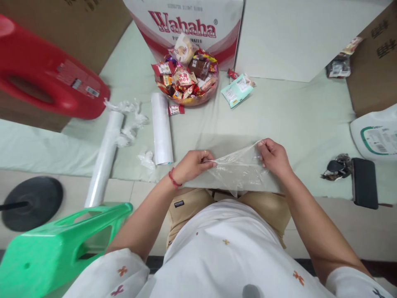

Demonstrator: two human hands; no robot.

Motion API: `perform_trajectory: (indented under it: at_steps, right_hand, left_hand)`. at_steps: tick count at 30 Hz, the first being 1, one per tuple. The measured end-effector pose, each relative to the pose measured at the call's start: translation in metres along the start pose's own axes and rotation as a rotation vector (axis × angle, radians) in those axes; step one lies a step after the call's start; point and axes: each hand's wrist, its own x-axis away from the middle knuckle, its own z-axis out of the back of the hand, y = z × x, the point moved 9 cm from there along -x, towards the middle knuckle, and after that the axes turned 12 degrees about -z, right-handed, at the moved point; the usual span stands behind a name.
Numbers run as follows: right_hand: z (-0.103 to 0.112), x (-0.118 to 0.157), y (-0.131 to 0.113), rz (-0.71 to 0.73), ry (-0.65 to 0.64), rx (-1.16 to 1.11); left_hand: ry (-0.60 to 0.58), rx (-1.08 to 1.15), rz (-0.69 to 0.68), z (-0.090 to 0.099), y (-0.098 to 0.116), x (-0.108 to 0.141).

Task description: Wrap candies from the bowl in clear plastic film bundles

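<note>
Stretched between my two hands is a clear plastic bag (240, 171), hanging down over the table's near edge. My left hand (198, 163) pinches its left end between thumb and fingers; a red bracelet circles that wrist. The upper right corner of the bag is gripped by my right hand (273, 155), with the fingers curled. To the left of my left hand stands a white roll (161, 128), and a crumpled piece of clear plastic (147, 160) lies beside it.
A bowl of wrapped sweets (189, 99) sits before a Wahaha carton (198, 25). Left are a second roll (105, 159), a red jug (46, 74) and a green stool (40, 256). A mint packet (236, 91), keys (337, 167), a black phone-like object (365, 182) and a white jug (376, 132) lie rightward.
</note>
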Motion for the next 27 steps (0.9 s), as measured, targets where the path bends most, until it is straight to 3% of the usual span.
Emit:
perform_trajectory:
  at_steps: [3, 6, 8, 9, 10, 14, 16, 22, 27]
  right_hand:
    - [0.004, 0.005, 0.001, -0.016, 0.057, 0.008]
    - [0.009, 0.011, 0.0, -0.029, 0.175, 0.036]
    - [0.011, 0.013, 0.0, -0.04, 0.233, 0.046]
    - [0.011, 0.014, 0.0, -0.044, 0.252, 0.045]
    - [0.011, 0.014, 0.001, -0.047, 0.269, 0.041]
    - [0.013, 0.014, 0.005, -0.07, 0.314, 0.024]
    - [0.013, 0.013, 0.006, -0.065, 0.326, 0.035]
    - [0.016, 0.012, 0.008, -0.035, 0.34, 0.054]
    - [0.024, 0.008, 0.012, -0.039, 0.356, 0.061]
  left_hand:
    - [0.134, 0.034, 0.063, 0.023, -0.012, 0.0]
    - [0.476, -0.167, 0.073, 0.056, -0.009, 0.012]
    - [0.65, -0.331, 0.06, 0.062, 0.005, 0.028]
    - [0.669, -0.366, 0.061, 0.056, 0.012, 0.034]
    - [0.643, -0.363, 0.085, 0.046, 0.015, 0.038]
    - [0.26, -0.099, 0.267, -0.024, 0.007, 0.044]
    - [0.168, -0.034, 0.299, -0.047, 0.007, 0.043]
    - [0.143, -0.09, 0.296, -0.06, 0.003, 0.023]
    - [0.146, 0.085, 0.282, -0.053, -0.001, 0.033]
